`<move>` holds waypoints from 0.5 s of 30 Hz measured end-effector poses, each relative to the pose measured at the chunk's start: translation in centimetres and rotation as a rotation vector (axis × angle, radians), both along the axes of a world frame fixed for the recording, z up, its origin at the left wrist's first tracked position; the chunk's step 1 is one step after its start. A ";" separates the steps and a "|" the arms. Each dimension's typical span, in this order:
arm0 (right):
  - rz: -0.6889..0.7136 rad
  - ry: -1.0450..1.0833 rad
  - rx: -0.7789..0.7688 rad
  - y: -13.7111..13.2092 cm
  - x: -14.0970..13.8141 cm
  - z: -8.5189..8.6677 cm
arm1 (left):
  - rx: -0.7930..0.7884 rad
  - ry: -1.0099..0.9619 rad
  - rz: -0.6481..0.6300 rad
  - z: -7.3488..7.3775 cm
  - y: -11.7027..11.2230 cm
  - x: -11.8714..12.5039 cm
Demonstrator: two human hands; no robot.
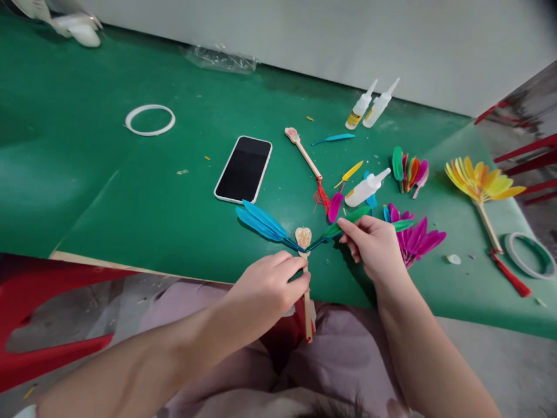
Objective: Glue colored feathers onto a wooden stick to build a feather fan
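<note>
My left hand (274, 281) is closed on a wooden stick (308, 316) at the table's front edge. The stick's rounded head (303, 237) carries a shiny, pale coating that looks like glue. Two blue feathers (263, 222) slant from the head to the left. On its other side, green feathers (348, 222) point right, their dark quills meeting the head. My right hand (372, 247) pinches these green feathers between thumb and fingers. A magenta feather (335, 206) and a white glue bottle (366, 188) lie just beyond my right hand.
A phone (243, 169) lies left of a tasselled stick (304, 154). Two glue bottles (368, 110) stand at the back. Magenta feathers (418, 238), mixed feathers (409, 169) and a yellow feather fan (483, 186) are on the right. White rings (150, 108) lie at both sides.
</note>
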State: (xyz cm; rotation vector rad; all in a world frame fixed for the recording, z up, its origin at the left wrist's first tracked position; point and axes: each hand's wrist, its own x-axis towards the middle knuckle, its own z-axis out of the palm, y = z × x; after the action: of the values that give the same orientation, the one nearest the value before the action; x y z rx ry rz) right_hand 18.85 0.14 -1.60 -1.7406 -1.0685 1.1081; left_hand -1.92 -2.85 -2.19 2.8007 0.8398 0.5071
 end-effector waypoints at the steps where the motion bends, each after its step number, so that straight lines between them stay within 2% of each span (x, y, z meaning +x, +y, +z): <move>1: 0.001 -0.002 0.001 0.0 0.0 0.0 | -0.006 -0.001 0.001 0.0 -0.1 0.0; 7: 0.016 -0.040 -0.004 0.0 -0.1 0.0 | -0.070 0.067 0.046 -0.2 -0.1 -0.1; 11: 0.010 -0.077 0.014 0.2 -0.3 -0.2 | -0.166 0.052 -0.012 -0.1 0.2 -0.2; 15: 0.020 -0.139 0.036 0.3 -0.3 -0.1 | -0.197 0.019 -0.026 0.0 0.5 -0.3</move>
State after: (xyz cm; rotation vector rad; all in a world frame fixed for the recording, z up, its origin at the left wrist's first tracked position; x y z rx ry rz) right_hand 18.54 0.40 -1.69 -1.8038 -1.1851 0.9852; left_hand -2.22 -2.39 -2.19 2.6371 0.8082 0.3718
